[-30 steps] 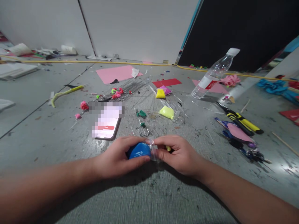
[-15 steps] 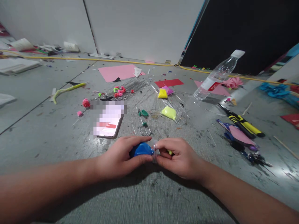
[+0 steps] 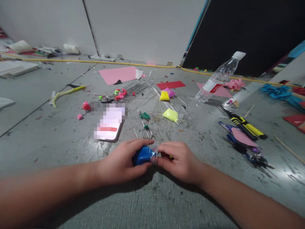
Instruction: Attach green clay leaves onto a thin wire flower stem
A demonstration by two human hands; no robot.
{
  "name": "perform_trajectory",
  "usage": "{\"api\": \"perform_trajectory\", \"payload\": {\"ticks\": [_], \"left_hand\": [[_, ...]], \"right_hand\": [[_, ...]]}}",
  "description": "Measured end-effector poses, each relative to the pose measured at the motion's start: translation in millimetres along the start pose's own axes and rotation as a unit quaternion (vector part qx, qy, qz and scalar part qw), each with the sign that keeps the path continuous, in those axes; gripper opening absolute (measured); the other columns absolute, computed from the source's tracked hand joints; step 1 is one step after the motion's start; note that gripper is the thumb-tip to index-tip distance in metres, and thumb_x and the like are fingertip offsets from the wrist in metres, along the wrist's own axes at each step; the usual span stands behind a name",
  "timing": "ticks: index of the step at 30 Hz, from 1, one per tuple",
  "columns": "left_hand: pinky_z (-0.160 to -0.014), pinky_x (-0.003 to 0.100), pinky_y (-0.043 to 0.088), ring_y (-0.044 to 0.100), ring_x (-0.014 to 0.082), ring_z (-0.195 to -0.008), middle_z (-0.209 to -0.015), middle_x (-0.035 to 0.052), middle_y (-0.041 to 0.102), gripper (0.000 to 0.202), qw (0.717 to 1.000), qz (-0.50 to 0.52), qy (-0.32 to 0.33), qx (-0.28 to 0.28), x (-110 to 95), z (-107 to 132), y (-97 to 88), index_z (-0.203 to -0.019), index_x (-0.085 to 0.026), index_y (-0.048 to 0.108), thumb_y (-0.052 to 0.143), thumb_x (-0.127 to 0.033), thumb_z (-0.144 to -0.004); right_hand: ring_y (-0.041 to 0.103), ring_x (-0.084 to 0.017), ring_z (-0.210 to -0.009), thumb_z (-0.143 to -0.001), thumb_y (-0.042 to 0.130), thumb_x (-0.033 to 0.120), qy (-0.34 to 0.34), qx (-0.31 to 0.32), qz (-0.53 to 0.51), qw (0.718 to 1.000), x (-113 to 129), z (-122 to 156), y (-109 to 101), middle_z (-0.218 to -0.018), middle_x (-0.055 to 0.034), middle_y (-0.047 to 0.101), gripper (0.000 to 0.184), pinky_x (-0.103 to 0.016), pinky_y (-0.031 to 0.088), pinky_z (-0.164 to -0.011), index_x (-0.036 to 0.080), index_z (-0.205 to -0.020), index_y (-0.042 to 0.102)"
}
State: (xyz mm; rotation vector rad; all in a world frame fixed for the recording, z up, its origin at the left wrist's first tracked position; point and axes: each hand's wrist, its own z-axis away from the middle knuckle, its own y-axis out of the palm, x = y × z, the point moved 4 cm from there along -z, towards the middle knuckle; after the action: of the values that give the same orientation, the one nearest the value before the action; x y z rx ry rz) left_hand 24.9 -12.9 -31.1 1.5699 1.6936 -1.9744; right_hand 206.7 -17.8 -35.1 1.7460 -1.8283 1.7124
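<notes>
Between thumb and fingers of my left hand [image 3: 125,159] sits a blue lump of modelling clay in a clear plastic bag [image 3: 143,155]. My right hand [image 3: 179,160] pinches the clear, gathered end of that bag, close to the left fingertips. A small yellow bit shows among the right fingers; I cannot make out what it is. Just beyond my hands lies a looped wire piece with green clay lumps [image 3: 145,126]. A phone [image 3: 110,124] lies to its left. Packets of pale yellow clay [image 3: 171,115] and deeper yellow clay [image 3: 164,95] lie further off.
A clear water bottle [image 3: 218,79] stands tilted-looking at the right. Nearer are a black-and-yellow tool [image 3: 245,124] and a pink-and-blue item [image 3: 243,136]. Pink paper [image 3: 118,75], red paper [image 3: 171,85] and thin wires [image 3: 135,90] lie at the back. A yellow cable [image 3: 133,63] runs along the wall.
The clear end of the bag shows more narrowly gathered at the right fingertips, and the yellow bit is more hidden. The whole view has shifted slightly; both hands stay on the bag.
</notes>
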Motion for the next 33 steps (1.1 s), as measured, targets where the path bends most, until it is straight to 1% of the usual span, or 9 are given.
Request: {"api": "perform_trajectory", "payload": {"ticks": [4,6,12,15,20,24,28,30,33], "left_hand": [[-0.096,0.044,0.059,0.073,0.0267,-0.109,-0.122,0.0132,0.075,0.046,0.999,0.014,0.03,0.022,-4,-2,0.2,-0.131,-0.02,0.064,0.071,-0.027,-0.086],[-0.094,0.042,0.059,0.073,0.0252,-0.106,-0.119,0.0126,0.076,0.042,0.998,0.02,0.044,0.033,-6,-2,0.3,-0.128,-0.019,0.065,0.07,-0.025,-0.086],[-0.086,0.037,0.06,0.074,0.0223,-0.095,-0.107,0.0105,0.077,0.036,0.997,0.031,0.051,0.042,-8,-3,-0.6,-0.122,-0.018,0.067,0.065,-0.021,-0.086],[-0.084,0.037,0.061,0.074,0.0229,-0.093,-0.106,0.01,0.078,0.034,0.998,0.03,0.038,0.026,-7,-3,-1.0,-0.118,-0.019,0.069,0.066,-0.023,-0.085],[-0.082,0.039,0.061,0.075,0.0248,-0.095,-0.11,0.01,0.078,0.039,0.999,0.003,-0.011,-0.03,2,-2,-1.8,-0.122,-0.02,0.067,0.07,-0.033,-0.085],[-0.078,0.038,0.061,0.074,0.0239,-0.091,-0.105,0.009,0.078,0.038,0.999,0.001,-0.018,-0.036,5,-1,-1.2,-0.12,-0.02,0.067,0.069,-0.035,-0.086],[-0.079,0.039,0.061,0.074,0.0237,-0.09,-0.105,0.0094,0.078,0.037,0.999,0.007,-0.023,-0.027,4,-2,-1.8,-0.12,-0.019,0.066,0.068,-0.034,-0.086],[-0.077,0.039,0.061,0.074,0.0237,-0.089,-0.104,0.0094,0.078,0.036,0.999,0.008,-0.028,-0.025,4,-2,-2.3,-0.119,-0.019,0.067,0.068,-0.034,-0.086],[-0.074,0.039,0.061,0.073,0.0234,-0.086,-0.101,0.0093,0.077,0.033,0.999,0.012,-0.033,-0.018,3,-3,-2.2,-0.116,-0.019,0.067,0.067,-0.036,-0.087]], "right_hand": [[0.054,-0.013,-0.065,-0.103,0.056,0.03,0.009,0.014,-0.002,1.0,3,2,5,-0.07,-0.0007,0.061,0.027,-0.026,0.041,-0.061,0.019,-0.08,0.062],[0.055,-0.013,-0.065,-0.102,0.055,0.028,0.011,0.003,-0.001,1.0,5,2,6,-0.07,-0.0006,0.062,0.026,-0.025,0.042,-0.062,0.019,-0.079,0.062],[0.054,-0.012,-0.059,-0.097,0.056,0.024,0.029,-0.111,0.048,0.992,6,3,-6,-0.066,0.0013,0.061,0.017,-0.025,0.039,-0.056,0.019,-0.083,0.065],[0.05,-0.011,-0.054,-0.092,0.057,0.023,0.058,-0.155,0.054,0.985,-1,1,-14,-0.06,0.0038,0.055,0.015,-0.024,0.038,-0.053,0.02,-0.079,0.062],[0.051,-0.011,-0.055,-0.09,0.061,0.025,0.058,-0.103,0.001,0.993,-6,-4,-15,-0.06,0.0037,0.056,0.012,-0.024,0.039,-0.053,0.019,-0.081,0.066],[0.056,-0.012,-0.059,-0.09,0.064,0.026,0.087,-0.099,-0.048,0.99,-9,-1,-11,-0.066,0.0018,0.061,0.009,-0.024,0.044,-0.056,0.019,-0.086,0.068],[0.055,-0.01,-0.056,-0.091,0.062,0.026,0.155,-0.121,-0.177,0.964,-18,3,-6,-0.071,0.0016,0.064,0.018,-0.023,0.043,-0.051,0.019,-0.105,0.07],[0.051,-0.008,-0.05,-0.092,0.061,0.028,0.183,-0.129,-0.257,0.94,-23,4,-4,-0.067,0.0032,0.061,0.019,-0.022,0.039,-0.046,0.019,-0.106,0.07],[0.049,-0.007,-0.046,-0.09,0.067,0.032,0.21,-0.141,-0.352,0.901,-28,3,-3,-0.065,0.0039,0.061,0.017,-0.02,0.037,-0.042,0.019,-0.098,0.072]]}}
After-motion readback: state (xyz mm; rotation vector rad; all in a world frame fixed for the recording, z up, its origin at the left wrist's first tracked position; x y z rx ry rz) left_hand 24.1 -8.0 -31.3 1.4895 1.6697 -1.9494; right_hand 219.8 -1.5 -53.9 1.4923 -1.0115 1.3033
